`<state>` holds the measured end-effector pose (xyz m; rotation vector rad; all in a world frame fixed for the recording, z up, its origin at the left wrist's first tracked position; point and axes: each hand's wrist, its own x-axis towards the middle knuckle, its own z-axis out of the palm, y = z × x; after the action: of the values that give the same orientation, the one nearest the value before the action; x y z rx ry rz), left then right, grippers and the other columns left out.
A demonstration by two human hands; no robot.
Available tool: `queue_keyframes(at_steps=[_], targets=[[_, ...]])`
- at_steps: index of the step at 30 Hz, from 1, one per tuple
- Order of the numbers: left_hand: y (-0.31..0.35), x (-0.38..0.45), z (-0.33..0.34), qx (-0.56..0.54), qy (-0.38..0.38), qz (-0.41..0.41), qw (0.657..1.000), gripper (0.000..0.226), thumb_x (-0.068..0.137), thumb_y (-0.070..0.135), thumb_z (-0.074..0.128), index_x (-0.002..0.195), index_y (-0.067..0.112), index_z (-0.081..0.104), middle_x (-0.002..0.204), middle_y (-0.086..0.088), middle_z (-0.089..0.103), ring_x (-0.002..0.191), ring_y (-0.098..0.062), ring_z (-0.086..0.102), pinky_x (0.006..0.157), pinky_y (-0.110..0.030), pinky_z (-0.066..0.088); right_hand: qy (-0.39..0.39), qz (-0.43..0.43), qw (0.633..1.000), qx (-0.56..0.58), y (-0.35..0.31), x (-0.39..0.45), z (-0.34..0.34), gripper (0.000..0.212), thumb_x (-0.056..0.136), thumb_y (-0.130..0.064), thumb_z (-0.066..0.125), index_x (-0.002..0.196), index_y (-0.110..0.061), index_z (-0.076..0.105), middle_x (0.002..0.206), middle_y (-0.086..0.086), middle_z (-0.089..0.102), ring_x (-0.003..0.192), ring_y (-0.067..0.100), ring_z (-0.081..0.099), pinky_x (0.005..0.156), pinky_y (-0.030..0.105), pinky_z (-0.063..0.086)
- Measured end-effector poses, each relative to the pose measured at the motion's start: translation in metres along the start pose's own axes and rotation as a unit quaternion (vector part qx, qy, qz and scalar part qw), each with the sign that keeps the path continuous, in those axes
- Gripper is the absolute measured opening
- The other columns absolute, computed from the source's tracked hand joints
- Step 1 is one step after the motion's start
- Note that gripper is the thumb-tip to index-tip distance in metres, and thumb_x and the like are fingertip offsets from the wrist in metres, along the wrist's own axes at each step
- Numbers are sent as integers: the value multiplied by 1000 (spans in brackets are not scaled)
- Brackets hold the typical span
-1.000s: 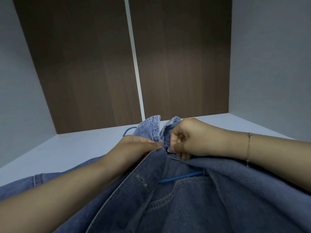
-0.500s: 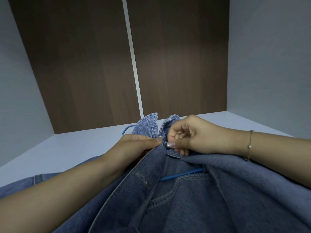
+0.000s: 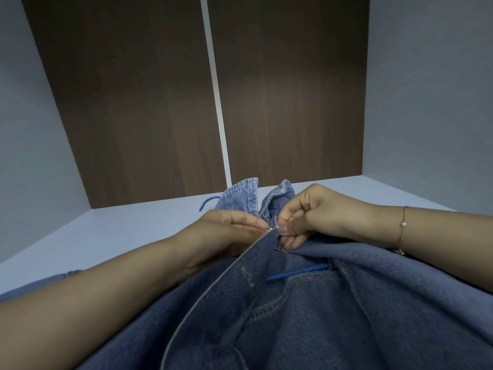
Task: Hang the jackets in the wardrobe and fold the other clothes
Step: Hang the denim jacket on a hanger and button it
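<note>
A blue denim jacket [image 3: 293, 316] lies across the lower half of the view on the white shelf floor [image 3: 120, 231] of the wardrobe. A blue hanger [image 3: 296, 272] is inside it; its hook [image 3: 208, 202] pokes out left of the pale collar [image 3: 244, 194]. My left hand [image 3: 229, 231] pinches the left front edge just below the collar. My right hand [image 3: 312, 214] pinches the right front edge opposite it, thumb and fingers curled on the cloth. The two hands almost touch at the top of the jacket's opening.
The wardrobe's dark brown back panel [image 3: 133, 102] with a white vertical strip [image 3: 216, 102] rises behind. Grey-white side walls [image 3: 432, 89] close in left and right. Bare shelf floor lies left of the jacket. A thin bracelet [image 3: 403, 224] is on my right wrist.
My right hand has lifted slightly and shifted its pinch on the right front edge toward the left hand. The left hand has stayed almost in place.
</note>
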<state>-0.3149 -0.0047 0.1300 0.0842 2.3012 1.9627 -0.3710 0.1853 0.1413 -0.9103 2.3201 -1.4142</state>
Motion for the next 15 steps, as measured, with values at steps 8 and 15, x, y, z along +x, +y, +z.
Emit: queue_keyframes(at_steps=[8, 15], targets=[[-11, 13, 11, 343, 127, 205, 908, 13, 71, 24, 84, 73, 19, 73, 63, 12, 59, 50, 5, 49, 54, -7, 39, 38, 156, 983, 86, -20, 2, 7, 13, 88, 2, 57, 90, 11, 66, 77, 22, 71, 73, 29, 72, 75, 29, 60], [-11, 14, 9, 360, 110, 218, 900, 20, 73, 14, 83, 68, 28, 69, 67, 12, 58, 52, 5, 54, 57, -7, 44, 76, 123, 989, -16, -19, 1, 16, 8, 82, 0, 66, 77, -4, 60, 57, 10, 66, 56, 19, 68, 65, 25, 59]])
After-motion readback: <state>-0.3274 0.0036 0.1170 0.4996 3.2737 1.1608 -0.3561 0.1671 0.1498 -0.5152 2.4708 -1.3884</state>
